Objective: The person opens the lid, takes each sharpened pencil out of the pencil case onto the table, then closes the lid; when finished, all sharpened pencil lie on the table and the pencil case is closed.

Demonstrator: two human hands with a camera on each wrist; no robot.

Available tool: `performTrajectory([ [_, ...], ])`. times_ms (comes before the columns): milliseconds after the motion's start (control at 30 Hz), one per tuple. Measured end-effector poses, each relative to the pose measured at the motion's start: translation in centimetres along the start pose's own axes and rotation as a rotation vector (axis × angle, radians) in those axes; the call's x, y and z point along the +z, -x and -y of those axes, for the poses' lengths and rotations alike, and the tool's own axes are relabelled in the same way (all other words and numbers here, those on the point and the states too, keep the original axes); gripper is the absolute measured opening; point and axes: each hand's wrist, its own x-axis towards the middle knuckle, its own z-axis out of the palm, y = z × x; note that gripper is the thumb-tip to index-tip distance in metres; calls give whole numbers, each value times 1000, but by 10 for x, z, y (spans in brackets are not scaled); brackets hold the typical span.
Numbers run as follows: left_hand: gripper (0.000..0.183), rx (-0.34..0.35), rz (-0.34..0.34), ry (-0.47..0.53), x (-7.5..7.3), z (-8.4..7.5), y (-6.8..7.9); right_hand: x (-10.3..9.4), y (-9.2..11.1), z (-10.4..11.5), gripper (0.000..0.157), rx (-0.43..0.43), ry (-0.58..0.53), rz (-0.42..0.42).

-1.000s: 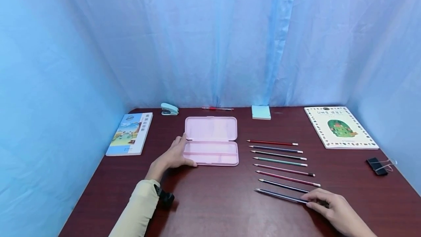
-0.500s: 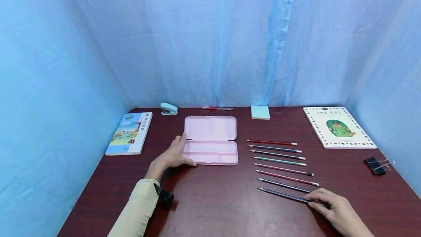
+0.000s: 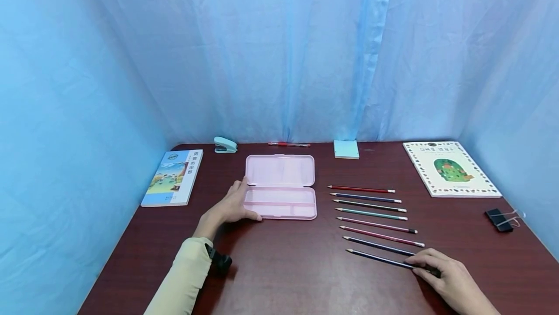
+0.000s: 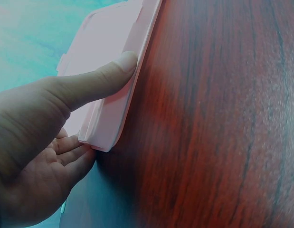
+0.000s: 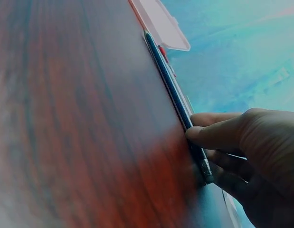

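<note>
A pink pencil case (image 3: 279,190) lies open on the table with its lid tipped back. My left hand (image 3: 233,206) holds its left end: in the left wrist view the thumb (image 4: 101,84) lies along the front wall and the other fingers touch the short side. Right of the case lies a column of several pencils (image 3: 371,216), tips pointing left. My right hand (image 3: 445,273) pinches the nearest dark pencil (image 3: 379,258) near its eraser end between thumb and fingers. In the right wrist view this pencil (image 5: 168,80) lies low along the tabletop; whether it touches is unclear.
At the back are a mint stapler (image 3: 225,145), a red pen (image 3: 289,144) and a pale sticky-note pad (image 3: 346,149). Books flank the table, one on the left (image 3: 172,178) and one on the right (image 3: 452,169). A black binder clip (image 3: 500,220) lies near the right edge. Blue curtains surround the table.
The nearest pencil has shifted slightly right and away from me in my right hand, its tip now closer in line with the others. My left hand stays at the case.
</note>
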Motion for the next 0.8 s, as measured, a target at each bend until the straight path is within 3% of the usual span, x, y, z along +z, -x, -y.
performTrajectory([
  [167, 126, 7, 0, 2, 0, -1, 2, -5, -4, 4, 41, 7, 10, 26],
  [333, 125, 13, -1, -11, 0, -1, 1, -13, -27, 14, 38, -70, -34, -1],
  [567, 126, 6, -2, -27, 0, 1, -1, -3, -93, 37, 32, -200, -106, 46],
  [700, 127, 7, -1, -21, 0, 1, -1, 18, -137, 52, 26, -270, -173, 99],
  [800, 127, 11, -8, -18, 0, 1, -1, 38, -168, 63, 21, -274, -234, 140],
])
